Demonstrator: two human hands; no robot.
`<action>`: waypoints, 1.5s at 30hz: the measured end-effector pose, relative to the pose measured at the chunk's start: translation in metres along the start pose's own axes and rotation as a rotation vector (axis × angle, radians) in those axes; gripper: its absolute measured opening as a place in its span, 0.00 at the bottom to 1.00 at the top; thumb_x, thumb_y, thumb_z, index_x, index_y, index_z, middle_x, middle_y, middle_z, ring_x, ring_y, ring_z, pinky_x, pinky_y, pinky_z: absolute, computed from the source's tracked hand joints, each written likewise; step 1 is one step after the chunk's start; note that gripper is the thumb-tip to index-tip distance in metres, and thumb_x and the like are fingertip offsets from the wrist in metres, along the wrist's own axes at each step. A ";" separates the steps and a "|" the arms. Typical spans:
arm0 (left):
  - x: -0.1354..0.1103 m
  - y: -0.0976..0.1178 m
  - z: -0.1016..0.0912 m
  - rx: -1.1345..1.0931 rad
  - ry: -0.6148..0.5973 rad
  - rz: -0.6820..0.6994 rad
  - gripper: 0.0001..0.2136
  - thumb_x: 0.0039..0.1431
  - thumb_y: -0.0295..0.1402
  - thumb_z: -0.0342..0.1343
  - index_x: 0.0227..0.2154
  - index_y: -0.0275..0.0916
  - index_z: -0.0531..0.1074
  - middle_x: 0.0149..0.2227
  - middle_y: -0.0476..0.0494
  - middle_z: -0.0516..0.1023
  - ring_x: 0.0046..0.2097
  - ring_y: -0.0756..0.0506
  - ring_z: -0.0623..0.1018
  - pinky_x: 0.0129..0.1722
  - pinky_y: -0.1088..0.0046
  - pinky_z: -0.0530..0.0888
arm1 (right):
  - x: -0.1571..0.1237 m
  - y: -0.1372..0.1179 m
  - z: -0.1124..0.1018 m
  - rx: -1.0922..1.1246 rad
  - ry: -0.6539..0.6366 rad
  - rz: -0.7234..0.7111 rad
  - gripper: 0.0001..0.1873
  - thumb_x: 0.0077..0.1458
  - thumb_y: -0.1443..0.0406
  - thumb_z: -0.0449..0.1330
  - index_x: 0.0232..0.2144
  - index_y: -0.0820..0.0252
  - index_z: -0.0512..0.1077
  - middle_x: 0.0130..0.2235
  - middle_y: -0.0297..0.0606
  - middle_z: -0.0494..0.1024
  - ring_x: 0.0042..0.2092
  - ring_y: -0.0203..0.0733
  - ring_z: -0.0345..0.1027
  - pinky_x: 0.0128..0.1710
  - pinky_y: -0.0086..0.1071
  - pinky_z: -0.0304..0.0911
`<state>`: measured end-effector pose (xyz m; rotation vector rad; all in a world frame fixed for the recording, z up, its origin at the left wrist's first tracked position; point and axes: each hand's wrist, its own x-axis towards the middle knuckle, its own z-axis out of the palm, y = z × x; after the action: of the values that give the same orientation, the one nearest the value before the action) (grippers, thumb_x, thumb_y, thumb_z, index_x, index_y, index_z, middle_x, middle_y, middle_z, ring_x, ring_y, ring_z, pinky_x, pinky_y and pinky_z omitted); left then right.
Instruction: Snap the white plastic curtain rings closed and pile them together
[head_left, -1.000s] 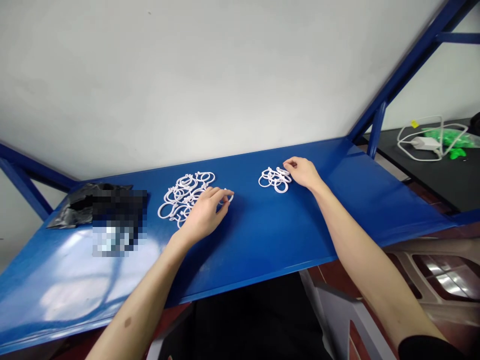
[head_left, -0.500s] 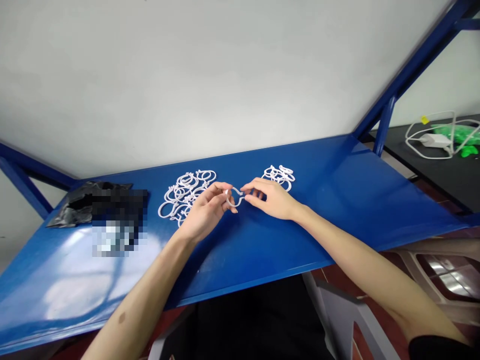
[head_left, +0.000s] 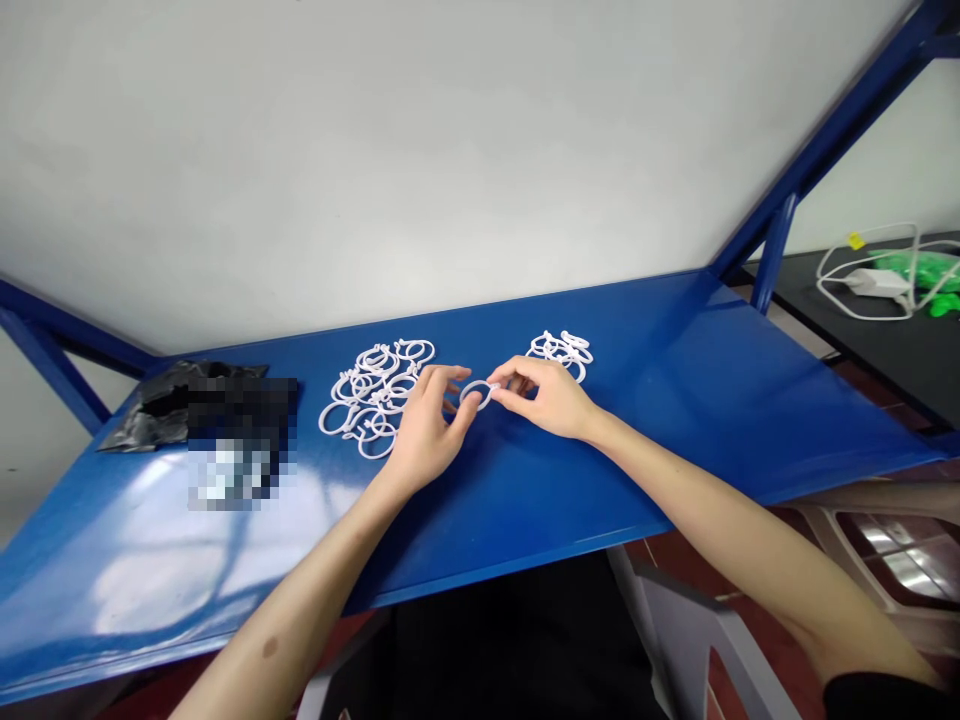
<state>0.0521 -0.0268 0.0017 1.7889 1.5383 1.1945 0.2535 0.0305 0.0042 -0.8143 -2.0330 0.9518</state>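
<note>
A white plastic curtain ring (head_left: 475, 382) is held above the blue table between my two hands. My right hand (head_left: 544, 393) pinches it at its right end, where the clasp sits. My left hand (head_left: 435, 415) is at the ring's left side, fingers spread apart; its thumb tip overlaps the band, and I cannot tell whether they touch. A loose cluster of similar white rings (head_left: 369, 384) lies left of my left hand, partly covered by it. Just beyond my right hand lies a smaller cluster of white rings (head_left: 559, 350).
On the blue table (head_left: 675, 380), a crumpled black plastic bag (head_left: 169, 400) lies at the left, partly pixelated. Blue metal posts (head_left: 772, 255) frame both ends. At right, a black surface holds a white charger with its cable (head_left: 877, 283) and green plastic (head_left: 919, 268). A white wall stands behind.
The ring's ends, apart before, have come together under my right fingers. My left hand has loosened from the ring and spread its fingers, moving slightly down and left.
</note>
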 end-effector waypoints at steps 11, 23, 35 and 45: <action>-0.002 -0.003 0.002 -0.152 -0.138 -0.057 0.13 0.67 0.45 0.56 0.42 0.41 0.77 0.38 0.43 0.84 0.37 0.44 0.83 0.42 0.65 0.78 | -0.001 -0.005 -0.001 -0.026 0.030 -0.080 0.08 0.62 0.61 0.63 0.43 0.56 0.77 0.40 0.38 0.80 0.38 0.39 0.74 0.39 0.35 0.72; -0.003 0.002 0.010 -0.440 -0.043 -0.237 0.17 0.59 0.47 0.63 0.40 0.37 0.76 0.37 0.40 0.84 0.41 0.41 0.84 0.37 0.66 0.82 | -0.004 -0.001 0.005 -0.127 -0.018 -0.044 0.06 0.67 0.62 0.58 0.39 0.55 0.75 0.37 0.34 0.83 0.36 0.39 0.77 0.37 0.33 0.68; -0.008 0.000 0.016 -0.266 -0.066 -0.176 0.17 0.63 0.48 0.58 0.38 0.37 0.79 0.36 0.41 0.85 0.33 0.45 0.82 0.33 0.70 0.79 | -0.009 0.010 0.008 -0.668 -0.129 -0.338 0.14 0.72 0.67 0.50 0.38 0.58 0.75 0.34 0.40 0.80 0.36 0.43 0.69 0.34 0.34 0.62; 0.023 -0.036 -0.019 0.697 0.115 0.190 0.18 0.68 0.37 0.50 0.54 0.34 0.75 0.54 0.32 0.79 0.56 0.33 0.73 0.59 0.52 0.69 | 0.011 0.016 -0.055 -0.938 0.274 0.193 0.12 0.69 0.63 0.55 0.42 0.59 0.78 0.44 0.46 0.80 0.46 0.51 0.70 0.37 0.37 0.63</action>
<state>0.0172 0.0005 -0.0113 2.3752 2.0622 0.9068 0.2966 0.0668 0.0198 -1.5412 -2.1356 -0.1034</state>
